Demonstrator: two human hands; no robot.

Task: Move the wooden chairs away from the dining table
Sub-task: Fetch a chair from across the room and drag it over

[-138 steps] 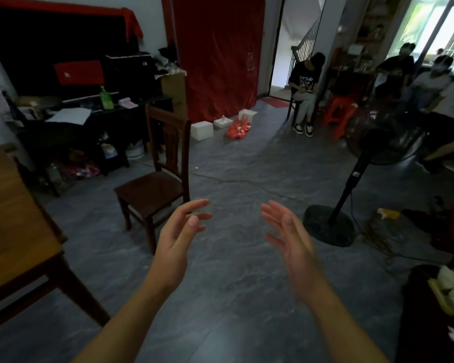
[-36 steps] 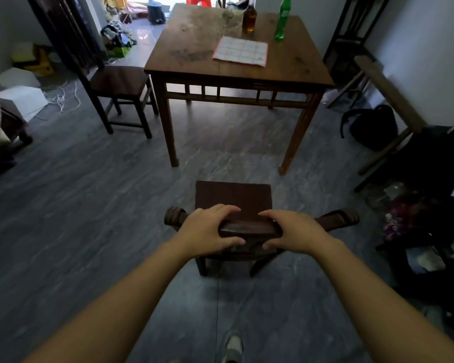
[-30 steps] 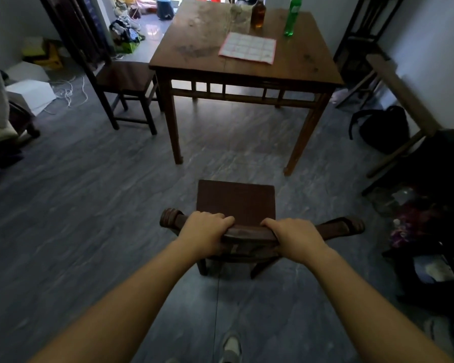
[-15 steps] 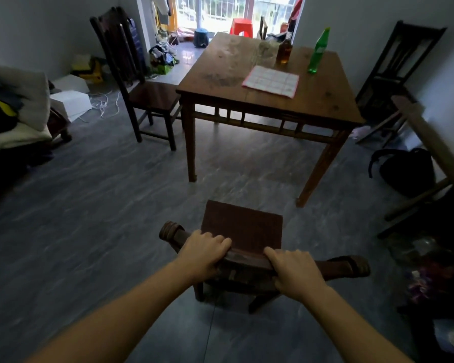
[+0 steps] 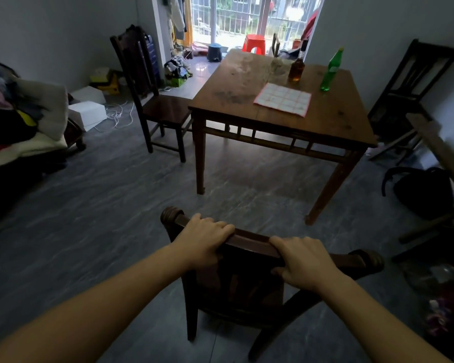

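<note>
A dark wooden chair [image 5: 249,281] stands right in front of me, its back towards me, well clear of the dining table [image 5: 333,119]. My left hand [image 5: 203,239] and my right hand [image 5: 303,260] both grip its top rail. A second wooden chair [image 5: 157,106] stands at the table's left side, its seat touching the table edge. A third dark chair [image 5: 409,85] stands against the right wall behind the table.
On the table lie a checked cloth [image 5: 283,99], a brown bottle [image 5: 296,68] and a green bottle [image 5: 330,70]. A sofa with piled clothes [image 5: 19,127] is at the left. A black bag [image 5: 425,192] and wooden planks [image 5: 446,158] sit at the right.
My view has risen and I have drawn back from the table with the chair in both hands. The chair's seat is now hidden behind its back.
</note>
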